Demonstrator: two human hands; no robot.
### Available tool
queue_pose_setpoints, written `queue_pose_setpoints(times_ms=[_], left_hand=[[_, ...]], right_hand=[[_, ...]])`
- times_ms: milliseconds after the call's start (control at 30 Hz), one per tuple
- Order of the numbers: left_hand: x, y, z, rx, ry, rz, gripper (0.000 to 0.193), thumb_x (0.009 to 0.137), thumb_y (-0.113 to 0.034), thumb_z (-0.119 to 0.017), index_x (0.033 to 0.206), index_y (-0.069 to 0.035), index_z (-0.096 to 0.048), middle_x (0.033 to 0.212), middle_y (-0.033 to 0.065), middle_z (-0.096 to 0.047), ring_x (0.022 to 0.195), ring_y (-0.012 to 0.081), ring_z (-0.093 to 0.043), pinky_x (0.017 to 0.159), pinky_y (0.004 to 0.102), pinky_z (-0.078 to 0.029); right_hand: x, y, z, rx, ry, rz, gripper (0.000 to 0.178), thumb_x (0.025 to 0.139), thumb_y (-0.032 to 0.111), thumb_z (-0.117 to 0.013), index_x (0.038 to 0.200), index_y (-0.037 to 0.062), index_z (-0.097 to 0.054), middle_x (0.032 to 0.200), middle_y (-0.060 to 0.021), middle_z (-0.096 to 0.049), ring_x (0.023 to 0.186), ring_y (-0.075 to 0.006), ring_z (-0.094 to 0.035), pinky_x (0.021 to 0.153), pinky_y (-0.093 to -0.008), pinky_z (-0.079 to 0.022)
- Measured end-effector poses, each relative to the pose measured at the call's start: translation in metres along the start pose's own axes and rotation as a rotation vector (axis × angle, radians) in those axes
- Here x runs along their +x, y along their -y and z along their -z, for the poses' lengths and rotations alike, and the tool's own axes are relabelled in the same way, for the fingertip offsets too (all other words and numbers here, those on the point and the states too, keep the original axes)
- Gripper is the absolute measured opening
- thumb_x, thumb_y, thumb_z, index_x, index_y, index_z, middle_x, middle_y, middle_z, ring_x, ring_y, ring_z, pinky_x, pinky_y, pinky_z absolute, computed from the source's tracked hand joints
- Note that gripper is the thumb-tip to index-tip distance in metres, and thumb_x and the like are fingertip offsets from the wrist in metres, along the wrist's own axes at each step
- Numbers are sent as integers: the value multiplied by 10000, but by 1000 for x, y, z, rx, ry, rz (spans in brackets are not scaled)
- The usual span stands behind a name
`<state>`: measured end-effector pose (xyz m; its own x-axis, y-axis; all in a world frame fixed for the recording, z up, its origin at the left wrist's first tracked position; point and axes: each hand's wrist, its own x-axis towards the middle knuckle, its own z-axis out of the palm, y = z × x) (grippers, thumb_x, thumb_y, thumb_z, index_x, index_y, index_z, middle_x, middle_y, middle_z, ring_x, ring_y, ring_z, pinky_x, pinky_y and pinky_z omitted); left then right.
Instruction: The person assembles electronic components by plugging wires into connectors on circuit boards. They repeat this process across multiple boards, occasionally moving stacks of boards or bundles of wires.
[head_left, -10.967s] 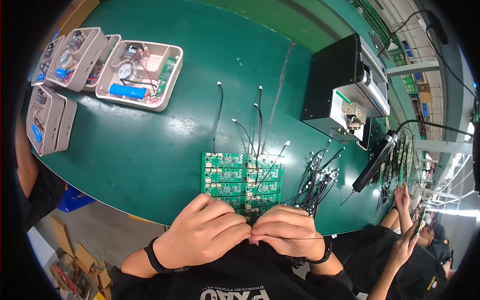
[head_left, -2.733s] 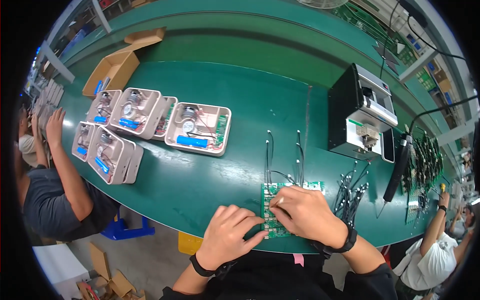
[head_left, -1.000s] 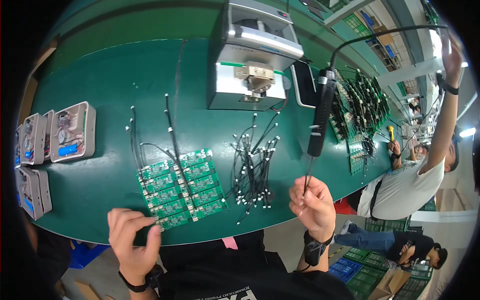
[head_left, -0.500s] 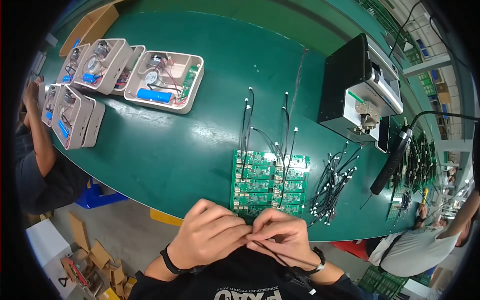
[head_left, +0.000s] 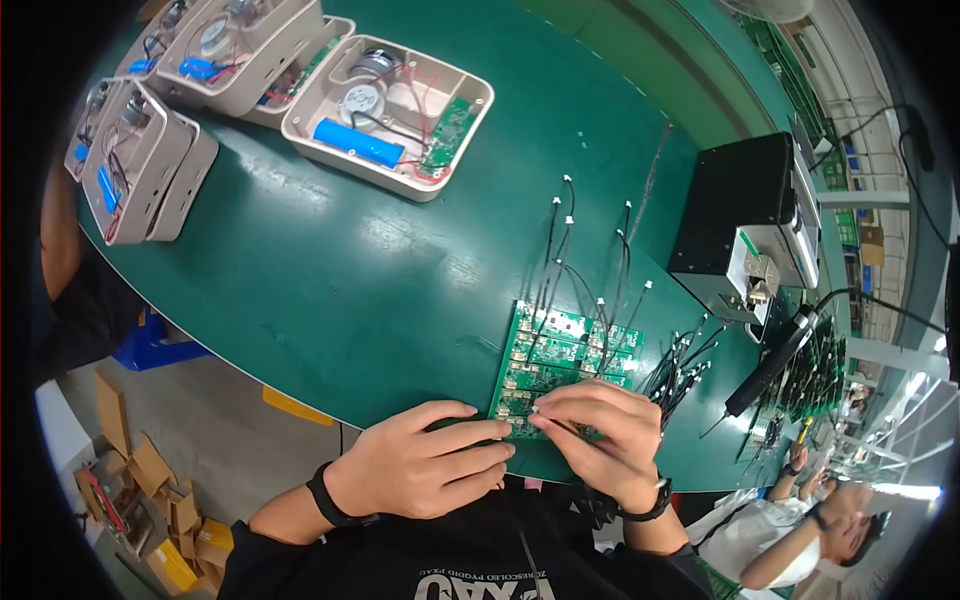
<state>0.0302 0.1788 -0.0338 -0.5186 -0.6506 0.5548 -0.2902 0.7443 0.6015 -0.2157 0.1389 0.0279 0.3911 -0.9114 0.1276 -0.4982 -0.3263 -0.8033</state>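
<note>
A green circuit board panel (head_left: 543, 378) made up of several small boards lies near the table's front edge. Black cables (head_left: 566, 238) with white end plugs stick out from its far side. My right hand (head_left: 605, 435) is over the near part of the panel, thumb and forefinger pinching a small white connector (head_left: 537, 408). Most of the cable belonging to it is hidden by the hand. At the panel's near left corner, my left hand (head_left: 425, 462) lies with fingers stretched out, its fingertips at the board's edge and nothing held.
Right of the panel lies a heap of black cables (head_left: 688, 368). Beyond are a black pen-shaped tool with a thin tip (head_left: 768, 372), a black box-shaped machine (head_left: 735, 205) and more green boards (head_left: 822, 365). Beige housings (head_left: 462, 135) with blue cylinders stand far left. Other people sit at both sides.
My hands were together at the table's front edge, fingering a cable. Now they are apart: the right holds a connector over the panel, the left rests flat at its corner. The view has shifted.
</note>
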Motion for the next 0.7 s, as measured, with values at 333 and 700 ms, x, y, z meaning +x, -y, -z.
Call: queue_pose_setpoints(times_ms=[333, 700], left_hand=[[-6, 4, -2, 13, 8, 8, 153, 903, -237, -896, 962, -111, -831, 1141, -19, -793, 1186, 167, -769, 949, 350, -628], [-9, 2, -4, 45, -15, 26, 96, 922, -219, -859, 933, -127, -835, 1115, -26, -796, 1214, 144, -755, 953, 328, -617]], right_hand=[[7, 5, -5, -341, 115, 64, 293, 707, -37, -948, 957, 66, -834, 921, -39, -720, 843, -235, -661, 725, -371, -535], [9, 5, -12, -327, 93, 74, 271, 719, -63, -921, 945, 53, -828, 880, -58, -708, 796, -244, -661, 702, -363, -526]])
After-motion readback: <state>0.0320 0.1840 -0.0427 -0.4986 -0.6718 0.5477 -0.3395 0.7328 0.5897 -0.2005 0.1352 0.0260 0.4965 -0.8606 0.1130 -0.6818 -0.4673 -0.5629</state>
